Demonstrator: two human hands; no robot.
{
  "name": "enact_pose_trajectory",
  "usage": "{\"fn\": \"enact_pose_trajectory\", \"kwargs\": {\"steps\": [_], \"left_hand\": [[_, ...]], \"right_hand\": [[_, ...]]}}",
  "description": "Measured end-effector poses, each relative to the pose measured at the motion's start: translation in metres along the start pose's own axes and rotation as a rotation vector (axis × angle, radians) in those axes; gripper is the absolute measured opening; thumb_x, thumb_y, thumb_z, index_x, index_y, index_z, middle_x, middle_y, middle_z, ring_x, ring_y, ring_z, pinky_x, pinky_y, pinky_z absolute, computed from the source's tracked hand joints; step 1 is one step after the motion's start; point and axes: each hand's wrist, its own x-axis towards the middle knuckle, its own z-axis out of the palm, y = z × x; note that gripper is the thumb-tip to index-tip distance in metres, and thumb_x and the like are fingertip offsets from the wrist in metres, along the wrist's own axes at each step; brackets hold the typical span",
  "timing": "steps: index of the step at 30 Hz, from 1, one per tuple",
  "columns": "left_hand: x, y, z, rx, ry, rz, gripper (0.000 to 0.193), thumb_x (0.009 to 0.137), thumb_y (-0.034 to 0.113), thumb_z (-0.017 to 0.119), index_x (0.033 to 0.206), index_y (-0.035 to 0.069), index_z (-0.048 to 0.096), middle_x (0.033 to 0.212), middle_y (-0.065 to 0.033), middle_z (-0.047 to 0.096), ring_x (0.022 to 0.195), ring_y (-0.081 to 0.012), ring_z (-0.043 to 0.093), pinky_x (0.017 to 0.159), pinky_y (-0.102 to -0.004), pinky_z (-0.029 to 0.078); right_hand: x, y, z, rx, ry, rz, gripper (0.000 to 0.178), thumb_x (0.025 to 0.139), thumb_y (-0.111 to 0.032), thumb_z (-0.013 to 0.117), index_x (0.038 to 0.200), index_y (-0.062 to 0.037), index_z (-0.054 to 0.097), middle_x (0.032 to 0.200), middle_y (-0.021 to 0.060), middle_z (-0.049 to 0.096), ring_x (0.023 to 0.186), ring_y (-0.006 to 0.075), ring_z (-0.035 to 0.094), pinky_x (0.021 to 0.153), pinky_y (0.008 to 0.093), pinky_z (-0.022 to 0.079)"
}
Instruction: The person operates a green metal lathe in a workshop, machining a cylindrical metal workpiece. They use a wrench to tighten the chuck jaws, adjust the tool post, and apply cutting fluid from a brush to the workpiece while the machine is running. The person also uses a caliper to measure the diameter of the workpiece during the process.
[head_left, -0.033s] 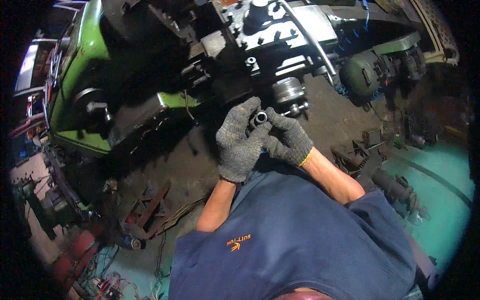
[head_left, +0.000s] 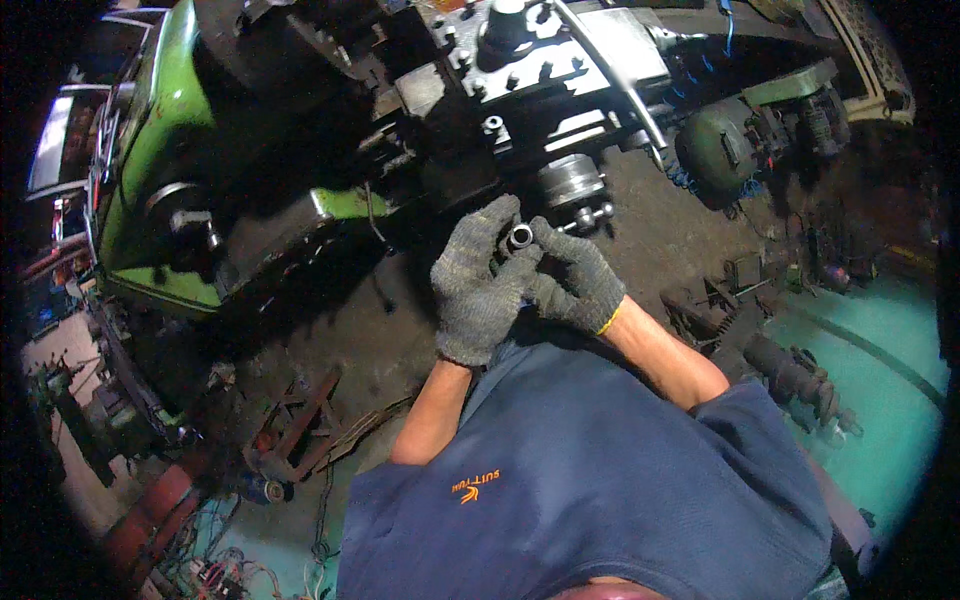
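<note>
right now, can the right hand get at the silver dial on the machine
Probably yes: the dial seems just beyond the right hand, with only its handle showing between. That hand is on the metal ring, though, so it would likely have to let go first.

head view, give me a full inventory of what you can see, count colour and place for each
green machine: 1, green and dark, upper left
bolted plate: 1, silver, top centre
lever: 1, silver, right of the plate's bolts
metal cylinder: 1, silver, above the hands
rounded housing: 1, dark green, upper right
rusty frame: 1, reddish brown, lower left
metal tube: 1, silver, between the fingers
shirt: 1, dark blue, lower centre
left hand: 1, grey glove, centre
right hand: 1, grey glove, centre
</note>
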Motion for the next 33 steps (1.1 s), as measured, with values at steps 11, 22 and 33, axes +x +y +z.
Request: {"fn": "enact_pose_trajectory", "kwargs": {"steps": [11, 22, 33], "left_hand": [[0.040, 0.045, 0.093, 0.110, -0.211, 0.075, 0.049, 0.081, 0.001, 0.076, 0.129, 0.004, 0.066, 0.121, -0.0101, 0.069, 0.110, -0.0227, 0.067, 0.098, -0.0361, 0.052], [0.198, 0.060, 0.130, 1.144, 0.563, 0.332, 0.053, 0.091, 0.025, 0.074, 0.133, -0.003, 0.059, 0.129, -0.0237, 0.060, 0.117, -0.0367, 0.059, 0.102, -0.0437, 0.048], [0.208, -0.005, 0.121, 0.828, 0.654, 0.219, 0.055, 0.096, 0.016, 0.066, 0.144, -0.004, 0.046, 0.140, -0.0173, 0.056, 0.125, -0.0294, 0.057, 0.108, -0.0408, 0.046]], "right_hand": [[-0.041, -0.095, -0.055, 0.170, 0.036, -0.060, 0.029, 0.103, -0.029, 0.060, 0.118, -0.0039, 0.062, 0.099, 0.0117, 0.068, 0.083, 0.0249, 0.070, 0.065, 0.0336, 0.060], [-0.054, -0.333, -0.189, 0.349, -0.097, -0.203, 0.038, 0.102, -0.032, 0.060, 0.123, -0.0013, 0.056, 0.100, 0.0130, 0.062, 0.075, 0.0203, 0.056, 0.064, 0.0315, 0.048], [0.008, -0.420, -0.211, -2.115, 0.180, -0.797, 0.026, 0.089, -0.024, 0.065, 0.111, -0.0101, 0.069, 0.107, 0.0129, 0.069, 0.095, 0.0347, 0.067, 0.078, 0.0420, 0.056]]}}
